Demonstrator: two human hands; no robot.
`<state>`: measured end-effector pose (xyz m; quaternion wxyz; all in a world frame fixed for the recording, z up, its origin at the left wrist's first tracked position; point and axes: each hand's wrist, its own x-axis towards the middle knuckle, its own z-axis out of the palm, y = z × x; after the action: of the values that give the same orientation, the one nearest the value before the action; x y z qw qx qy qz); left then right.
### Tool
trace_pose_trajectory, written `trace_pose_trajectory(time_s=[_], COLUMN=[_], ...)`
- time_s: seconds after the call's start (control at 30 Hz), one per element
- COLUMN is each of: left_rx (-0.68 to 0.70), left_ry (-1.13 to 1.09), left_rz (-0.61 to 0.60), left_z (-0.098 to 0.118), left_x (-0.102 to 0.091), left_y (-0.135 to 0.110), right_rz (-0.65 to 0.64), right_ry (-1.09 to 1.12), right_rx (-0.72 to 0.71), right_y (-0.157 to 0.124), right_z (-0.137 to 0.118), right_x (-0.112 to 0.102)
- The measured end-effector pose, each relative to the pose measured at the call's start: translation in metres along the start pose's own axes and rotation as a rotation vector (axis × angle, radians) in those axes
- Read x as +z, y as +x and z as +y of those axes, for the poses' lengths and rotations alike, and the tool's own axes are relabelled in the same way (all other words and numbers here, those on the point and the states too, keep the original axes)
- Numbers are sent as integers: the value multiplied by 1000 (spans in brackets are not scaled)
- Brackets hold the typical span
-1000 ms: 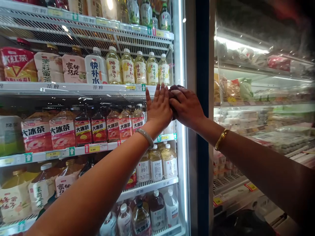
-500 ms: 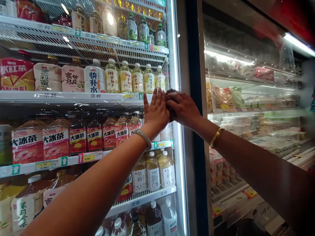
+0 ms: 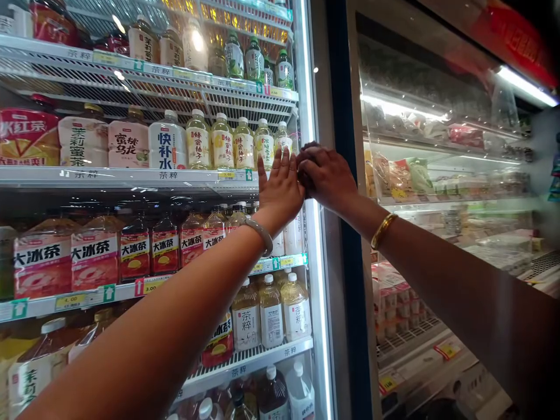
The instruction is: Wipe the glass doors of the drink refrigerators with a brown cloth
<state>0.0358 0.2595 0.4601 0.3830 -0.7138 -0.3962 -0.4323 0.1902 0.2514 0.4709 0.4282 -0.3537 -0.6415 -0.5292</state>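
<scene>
My left hand (image 3: 280, 188) lies with its fingers stretched out and the palm toward the glass of a lit drinks cooler (image 3: 311, 245). A grey bangle (image 3: 261, 233) circles that wrist. Close beside it, almost touching, my right hand (image 3: 329, 175) is closed with bent fingers at the right edge of the glass. Something dark shows around its fingertips; I cannot tell whether it is held or a reflection. The right wrist wears a gold bracelet (image 3: 384, 231). Behind the left fingers stand yellow-labelled drink bottles (image 3: 243, 144) on a shelf.
Tea bottles with red labels (image 3: 136, 251) fill the shelf below on the left. Clear bottles with white labels (image 3: 272, 315) stand lower down. A dark blue upright frame (image 3: 343, 146) parts the cooler from an open chilled display (image 3: 441, 201) with packaged food.
The view has shifted slightly, so the shelves sit a little lower at the top. Both hands keep the same pose and place at the glass.
</scene>
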Motion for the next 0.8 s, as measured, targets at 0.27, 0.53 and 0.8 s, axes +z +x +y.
trace_pose_trajectory(time_s=[0.27,0.53,0.8], left_rx=[-6,-24,-62], left_ry=[-21,-25,-51], left_rz=[36,79,86], left_z=[-13,-34,-56], left_x=[-3,-20,-31], left_y=[-3,-4,-11], right_rz=[24,35,-85], right_ry=[36,66,88], right_rx=[94,184,-125], right_y=[-12,12,19], right_z=[-15,-6,-59], right_x=[4,3,-4])
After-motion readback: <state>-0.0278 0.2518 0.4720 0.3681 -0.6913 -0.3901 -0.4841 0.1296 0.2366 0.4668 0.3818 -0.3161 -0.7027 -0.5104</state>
